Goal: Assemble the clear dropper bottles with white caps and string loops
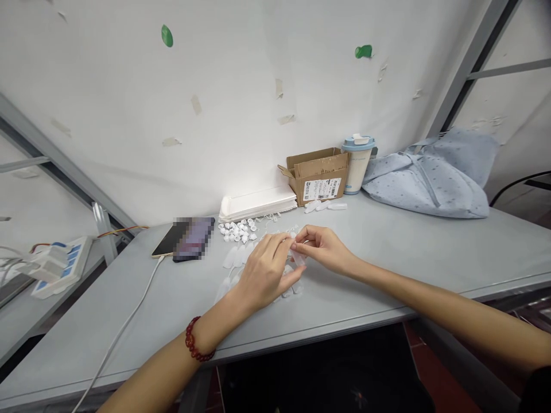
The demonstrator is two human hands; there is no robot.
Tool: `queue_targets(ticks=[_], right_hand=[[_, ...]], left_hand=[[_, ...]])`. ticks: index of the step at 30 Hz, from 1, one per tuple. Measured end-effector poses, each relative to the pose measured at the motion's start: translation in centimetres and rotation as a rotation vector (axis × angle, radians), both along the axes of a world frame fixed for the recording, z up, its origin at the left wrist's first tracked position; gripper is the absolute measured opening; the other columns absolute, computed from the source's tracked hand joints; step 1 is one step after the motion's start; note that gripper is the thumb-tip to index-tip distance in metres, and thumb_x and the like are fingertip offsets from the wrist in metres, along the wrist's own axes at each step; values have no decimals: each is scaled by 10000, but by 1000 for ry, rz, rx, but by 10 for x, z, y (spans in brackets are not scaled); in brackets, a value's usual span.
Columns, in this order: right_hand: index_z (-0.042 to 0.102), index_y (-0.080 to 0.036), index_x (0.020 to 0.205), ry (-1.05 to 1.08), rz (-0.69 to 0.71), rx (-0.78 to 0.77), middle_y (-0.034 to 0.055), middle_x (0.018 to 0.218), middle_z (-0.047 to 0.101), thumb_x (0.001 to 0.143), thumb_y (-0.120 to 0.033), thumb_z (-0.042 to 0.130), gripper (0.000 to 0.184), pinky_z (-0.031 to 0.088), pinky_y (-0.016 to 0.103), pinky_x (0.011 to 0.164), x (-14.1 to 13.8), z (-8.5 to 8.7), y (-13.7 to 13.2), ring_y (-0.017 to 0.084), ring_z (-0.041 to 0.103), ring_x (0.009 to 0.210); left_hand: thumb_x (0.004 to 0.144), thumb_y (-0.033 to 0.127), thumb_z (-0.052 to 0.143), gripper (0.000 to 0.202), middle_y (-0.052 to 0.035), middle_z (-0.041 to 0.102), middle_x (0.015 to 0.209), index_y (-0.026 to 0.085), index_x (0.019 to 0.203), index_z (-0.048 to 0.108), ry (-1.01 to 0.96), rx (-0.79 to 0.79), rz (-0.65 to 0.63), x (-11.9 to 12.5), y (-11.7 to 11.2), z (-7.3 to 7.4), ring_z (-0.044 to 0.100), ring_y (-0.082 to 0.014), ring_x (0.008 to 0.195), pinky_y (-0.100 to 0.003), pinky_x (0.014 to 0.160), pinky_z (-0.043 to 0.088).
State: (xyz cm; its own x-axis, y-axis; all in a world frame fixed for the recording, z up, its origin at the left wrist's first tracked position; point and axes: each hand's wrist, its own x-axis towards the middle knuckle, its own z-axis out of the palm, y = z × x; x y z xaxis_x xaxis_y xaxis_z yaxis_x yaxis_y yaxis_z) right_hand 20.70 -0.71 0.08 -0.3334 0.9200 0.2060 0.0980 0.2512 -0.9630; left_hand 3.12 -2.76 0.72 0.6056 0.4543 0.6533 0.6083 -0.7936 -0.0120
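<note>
Over the middle of the desk, my left hand (pixel 267 267) is closed on a small translucent plastic tube-like piece (pixel 298 258). Its far end is pinched between the fingertips of my right hand (pixel 325 248), which meet those of the left. The fingers partly cover the piece, so its full shape is hidden. Several similar flat translucent pieces (pixel 232 257) lie on the desk to the left and under my left hand. Behind them sits a loose pile of small white caps (pixel 236 230).
A stack of white trays (pixel 258 202), an open cardboard box (pixel 321 172) and a lidded cup (pixel 358 166) stand by the wall. More clear tubes (pixel 323 206) lie before the box. A blue cloth bag (pixel 430 178) is right; phones (pixel 193 240) and a charging cable (pixel 129 321) are left.
</note>
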Motion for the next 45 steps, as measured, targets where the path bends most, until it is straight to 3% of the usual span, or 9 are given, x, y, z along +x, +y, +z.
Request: queue_targets(ticks=[6,10,22,35,45], right_hand=[[573,-130,576,-323,139,31,17,564,611,748,-190,490,199,409,212,507,16,14,9,112,570,526],[572,-130,535,-475,175,2,15,536,597,720,-180,454,226,384,214,473,24,21,14,112,561,477],[546,-138,593,-561,385,0,0,533,587,739,-201,464,179,385,202,454,22,10,13,84,480,431],[552,-133,602,-586,410,-49,-9,522,578,717,-175,459,155,379,185,421,21,8,12,67,462,396],[573,-125,623,-579,422,-60,-15,522,577,713,-172,464,149,372,182,425,22,10,13,58,450,388]], left_hand=[[777,294,646,400,-104,612,1028,151,1115,488,32,-277,-64,1,-7,1,540,-247,942,-398,818,474],[773,313,658,379,-91,598,1018,153,1073,492,97,-370,-110,3,-12,2,520,-234,948,-370,813,476],[764,334,658,355,-98,592,994,158,1023,492,178,-398,-42,2,-10,0,518,-258,943,-400,795,472],[788,375,610,304,-92,576,975,164,980,504,283,-407,-9,3,-12,1,486,-263,930,-408,785,437],[793,423,603,326,-92,583,979,171,983,520,231,-422,-31,2,-11,2,500,-259,945,-407,791,446]])
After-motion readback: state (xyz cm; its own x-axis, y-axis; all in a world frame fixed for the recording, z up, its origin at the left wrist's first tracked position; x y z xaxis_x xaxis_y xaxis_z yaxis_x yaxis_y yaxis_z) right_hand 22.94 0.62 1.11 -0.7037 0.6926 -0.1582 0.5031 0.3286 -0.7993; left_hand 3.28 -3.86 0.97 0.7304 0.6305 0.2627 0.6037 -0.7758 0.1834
